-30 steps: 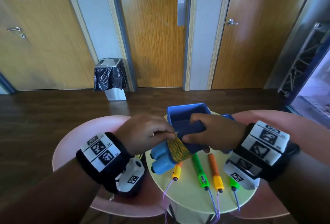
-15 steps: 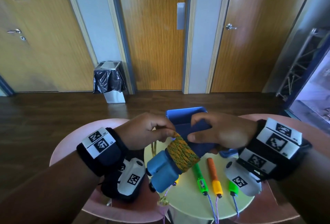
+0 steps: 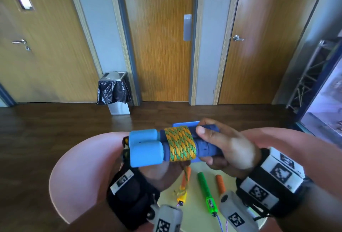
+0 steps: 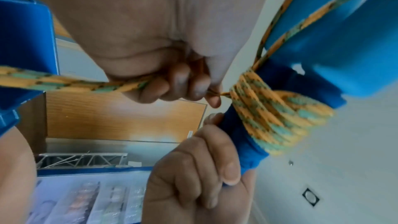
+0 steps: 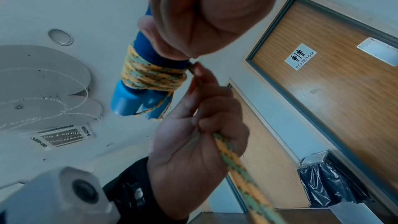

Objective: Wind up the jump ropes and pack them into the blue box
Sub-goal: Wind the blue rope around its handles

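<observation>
My right hand [image 3: 212, 144] grips the dark-blue ends of the two blue jump-rope handles [image 3: 146, 148], held level above the table. An orange-green rope [image 3: 180, 144] is wound in a tight coil round both handles. Under the bundle, my left hand [image 3: 162, 172] pinches the loose rope [image 4: 64, 83] right at the coil [image 4: 275, 118], and the rest runs through its palm [image 5: 226, 151]. Only the rim of the blue box [image 3: 185, 123] shows behind the bundle; its wall [image 4: 21, 40] shows in the left wrist view.
On the round yellow-green table [image 3: 196, 217] lie a green handle [image 3: 205, 191] and two orange handles [image 3: 220, 183] [image 3: 184, 178] of other ropes, their cords hanging over the near edge. Pink chairs [image 3: 79, 172] flank the table. A bin [image 3: 114, 91] stands by the doors.
The bundle has risen and turned level. My left hand has gone from on top of the coil to beneath it, still with the rope. The right hand keeps its grip.
</observation>
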`<state>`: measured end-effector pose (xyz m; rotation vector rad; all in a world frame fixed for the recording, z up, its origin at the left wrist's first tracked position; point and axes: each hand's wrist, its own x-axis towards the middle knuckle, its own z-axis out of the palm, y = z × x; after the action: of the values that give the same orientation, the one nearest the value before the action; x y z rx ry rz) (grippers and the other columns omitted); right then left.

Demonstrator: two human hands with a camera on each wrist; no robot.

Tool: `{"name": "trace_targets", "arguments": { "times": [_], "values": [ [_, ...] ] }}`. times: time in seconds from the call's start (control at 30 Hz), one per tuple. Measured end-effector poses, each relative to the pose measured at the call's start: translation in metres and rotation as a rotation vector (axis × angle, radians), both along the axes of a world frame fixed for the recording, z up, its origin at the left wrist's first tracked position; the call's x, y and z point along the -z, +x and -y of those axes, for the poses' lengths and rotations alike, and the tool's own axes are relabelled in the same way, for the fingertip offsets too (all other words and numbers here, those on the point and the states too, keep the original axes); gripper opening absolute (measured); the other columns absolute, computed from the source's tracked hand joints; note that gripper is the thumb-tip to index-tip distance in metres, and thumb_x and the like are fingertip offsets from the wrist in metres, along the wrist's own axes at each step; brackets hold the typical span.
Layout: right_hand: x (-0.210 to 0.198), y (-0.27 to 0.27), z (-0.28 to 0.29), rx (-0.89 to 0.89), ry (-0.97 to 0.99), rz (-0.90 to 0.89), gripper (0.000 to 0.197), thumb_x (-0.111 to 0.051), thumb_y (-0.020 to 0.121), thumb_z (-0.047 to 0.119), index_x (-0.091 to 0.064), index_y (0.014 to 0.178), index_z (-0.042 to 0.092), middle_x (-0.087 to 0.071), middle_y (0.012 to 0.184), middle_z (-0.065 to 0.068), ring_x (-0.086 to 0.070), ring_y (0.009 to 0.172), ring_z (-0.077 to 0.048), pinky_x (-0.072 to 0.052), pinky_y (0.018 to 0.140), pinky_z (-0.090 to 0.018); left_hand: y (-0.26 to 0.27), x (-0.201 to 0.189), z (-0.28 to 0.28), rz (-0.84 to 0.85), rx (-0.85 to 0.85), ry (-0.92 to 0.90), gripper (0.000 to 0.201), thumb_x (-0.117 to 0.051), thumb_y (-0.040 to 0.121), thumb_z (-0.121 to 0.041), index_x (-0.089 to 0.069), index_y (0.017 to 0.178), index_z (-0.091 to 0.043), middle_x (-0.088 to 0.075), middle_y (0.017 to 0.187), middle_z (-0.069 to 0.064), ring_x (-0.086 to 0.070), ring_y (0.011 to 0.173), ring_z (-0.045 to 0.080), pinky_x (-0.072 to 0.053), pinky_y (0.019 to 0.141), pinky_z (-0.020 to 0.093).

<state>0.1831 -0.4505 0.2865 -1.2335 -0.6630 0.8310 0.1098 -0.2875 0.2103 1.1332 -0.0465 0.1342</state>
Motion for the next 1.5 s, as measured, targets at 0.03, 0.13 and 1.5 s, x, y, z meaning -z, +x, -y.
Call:
{"name": "trace_targets", "arguments": {
  "times": [0.03, 0.13, 1.5],
  "values": [
    [0.001, -0.002, -0.002, 0.032, 0.01, -0.02, 0.04, -0.062, 0.09, 0.035, -0.044, 0.093, -0.001, -0.041, 0.047, -0.013, -0.024, 0.029, -0.01, -0.014, 0.039, -0.014, -0.001, -0.006, 0.013, 0.04, 0.007, -0.109, 0.041, -0.061, 0.087, -0.034, -0.066, 0.114, -0.004, -0.071, 0.099, 0.019, -0.069, 0.08, 0.021, -0.051, 0.06, 0.022],
    [0.005, -0.006, -0.008, 0.13, 0.034, -0.058, 0.051, -0.057, 0.086, 0.037, -0.043, 0.106, -0.009, -0.041, 0.047, -0.014, -0.021, 0.029, -0.01, -0.017, 0.037, -0.014, 0.002, -0.011, 0.029, 0.077, -0.143, -0.276, 0.028, -0.074, 0.072, -0.021, -0.069, 0.093, -0.002, -0.063, 0.069, 0.013, -0.057, 0.056, 0.018, -0.044, 0.051, 0.025],
    [0.0, 0.039, 0.003, -0.083, -0.697, 0.69, 0.036, -0.063, 0.088, 0.051, -0.053, 0.076, 0.018, -0.059, 0.046, 0.006, -0.055, 0.042, -0.009, -0.04, 0.05, -0.027, 0.003, -0.081, -0.033, 0.478, -0.028, 1.695, 0.022, -0.054, 0.095, -0.049, -0.071, 0.093, -0.035, -0.06, 0.08, -0.018, -0.059, 0.077, -0.001, -0.044, 0.062, 0.021]
  ]
}}
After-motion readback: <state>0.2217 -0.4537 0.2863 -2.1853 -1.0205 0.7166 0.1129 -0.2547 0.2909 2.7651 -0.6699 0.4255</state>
